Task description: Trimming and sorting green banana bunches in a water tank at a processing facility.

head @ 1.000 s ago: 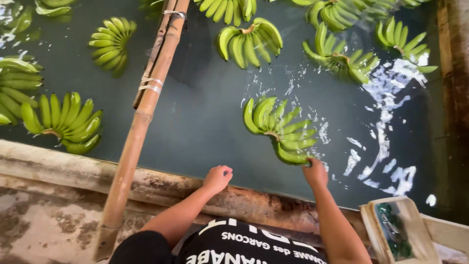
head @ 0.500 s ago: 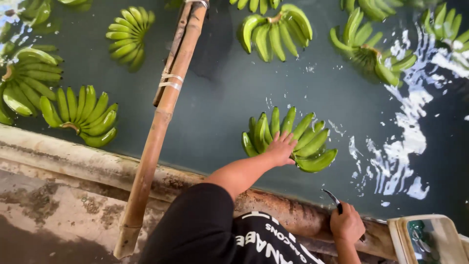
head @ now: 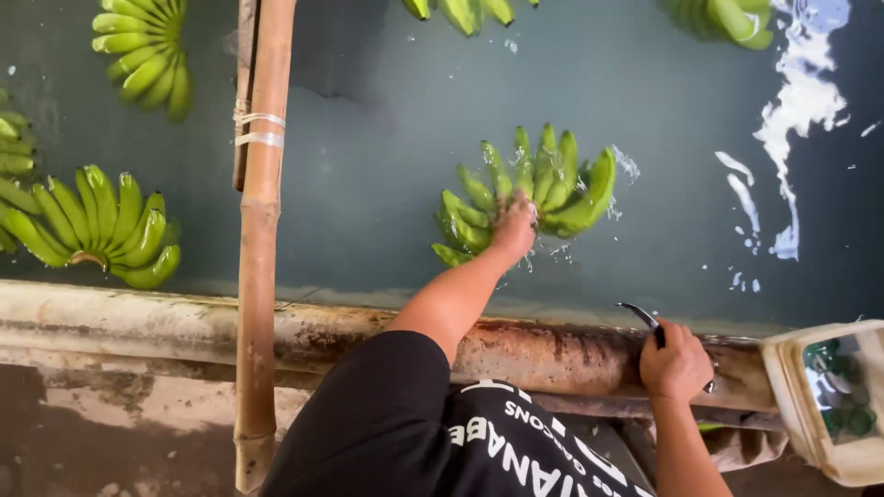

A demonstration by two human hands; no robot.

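**Operator:** Two hands are in view; which one is on the fruit?

**Inspector:** Reference landmark: the tank rim (head: 184,322), the worn concrete edge running across the lower frame. Beyond the rim lies the water tank (head: 368,184), the largest item, filled with dark water. The left hand (head: 514,230) is extended past the rim over the water and is closed down on the crown of the green banana bunch (head: 543,189), which floats a short way beyond the rim, near the middle of the frame.

**Operator:** Orientation of the bunch?

**Inspector:** The crown faces the rim and the person. The fingers of the fruit fan away from the rim, toward the far side of the tank. The bunch lies straight ahead of the left arm.

**Operator:** Right hand?

**Inspector:** The right hand (head: 677,364) rests on the rim, to the right of the bunch and well apart from it. It is wrapped around the handle of a small curved knife (head: 640,317), whose blade points out over the water.

**Operator:** Clearances?

**Inspector:** Open water surrounds the bunch on all sides. A bamboo pole (head: 262,230) crosses the rim well to the left. A second bunch (head: 97,230) floats left of the pole, close to the rim. A pale plastic tub (head: 783,359) sits at the rim's right end, just beside the right hand.
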